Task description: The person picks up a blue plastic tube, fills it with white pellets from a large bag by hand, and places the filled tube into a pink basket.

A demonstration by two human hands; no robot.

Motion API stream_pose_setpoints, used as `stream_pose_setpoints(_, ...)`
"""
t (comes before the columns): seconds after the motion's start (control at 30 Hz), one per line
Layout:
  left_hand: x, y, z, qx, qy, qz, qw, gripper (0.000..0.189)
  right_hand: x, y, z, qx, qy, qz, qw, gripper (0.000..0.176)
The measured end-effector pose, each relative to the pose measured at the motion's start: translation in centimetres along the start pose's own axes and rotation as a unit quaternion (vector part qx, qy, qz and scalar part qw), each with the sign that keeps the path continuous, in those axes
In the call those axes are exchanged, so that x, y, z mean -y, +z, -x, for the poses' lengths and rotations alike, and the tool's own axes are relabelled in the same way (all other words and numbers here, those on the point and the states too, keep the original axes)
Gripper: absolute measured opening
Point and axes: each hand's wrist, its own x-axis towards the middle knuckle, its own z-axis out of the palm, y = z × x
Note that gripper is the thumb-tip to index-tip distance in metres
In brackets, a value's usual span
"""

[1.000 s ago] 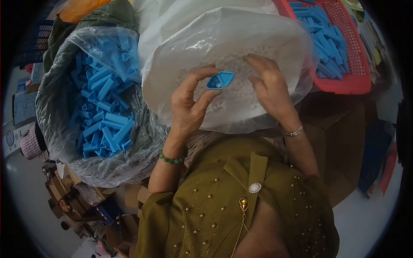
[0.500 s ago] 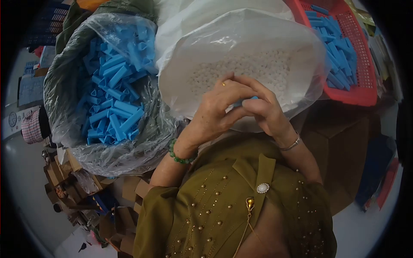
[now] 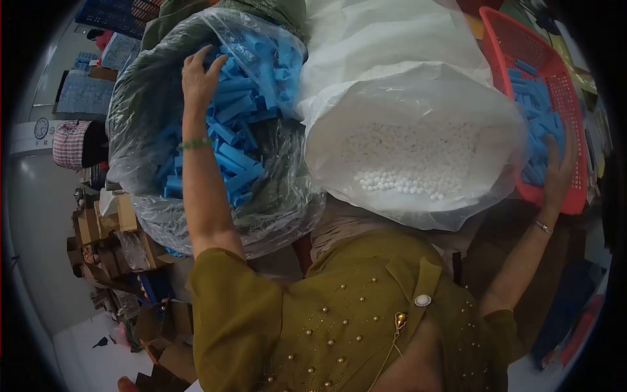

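My left hand (image 3: 200,78) is over the blue pieces (image 3: 235,104) in the plastic-lined bag (image 3: 140,215) at the left, thumb and fingers apart, with nothing seen between them. At the right, my right hand (image 3: 559,171) reaches into the red basket (image 3: 577,153), beside more blue pieces (image 3: 539,98); its fingers are stretched out along the basket's inner side. Between my hands lies an open white bag (image 3: 418,212) lined with clear plastic, holding small white balls (image 3: 398,183). The blue pieces are short, hollow and angular.
Cardboard boxes (image 3: 173,326) stand at the lower left. A checked bag (image 3: 69,144) lies near a round dial (image 3: 42,128) at the far left. Behind the left bag is a dark blue crate (image 3: 117,16). White sheeting (image 3: 392,32) extends behind the white bag.
My hands were together over the white balls, with a blue piece between them. They have parted, the left to the left bag, the right to the red basket. The view has shifted.
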Motion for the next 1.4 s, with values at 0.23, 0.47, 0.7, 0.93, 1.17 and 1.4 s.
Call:
stream_pose_setpoints(0.23,6.6,3.3,-7.1,0.174,-0.166,0.053,0.969,0.088,9.3,0.5,1.3,0.006,-0.001,-0.219,0.976,0.031)
stream_pose_setpoints(0.47,4.0,-0.5,-1.9,0.243,-0.057,-0.148,0.957,0.079,12.2,1.1,2.9,0.024,-0.028,-0.178,0.983,0.029)
stream_pose_setpoints(0.7,-2.6,-2.1,8.9,0.213,0.118,-0.123,0.962,0.034,12.4,-0.4,3.0,0.022,-0.053,-0.163,0.985,0.031)
stream_pose_setpoints(0.93,2.8,-3.6,-1.4,0.204,0.028,0.005,0.979,0.030,13.1,-1.6,3.9,0.023,-0.020,-0.162,0.986,0.031)
stream_pose_setpoints(1.17,6.0,6.5,-9.5,0.214,0.028,-0.081,0.973,0.043,14.8,-1.6,4.1,0.027,-0.017,-0.134,0.990,0.028)
stream_pose_setpoints(1.4,1.6,1.8,-1.2,0.289,0.008,0.036,0.957,0.041,18.1,-0.6,4.2,0.043,-0.098,-0.170,0.980,0.030)
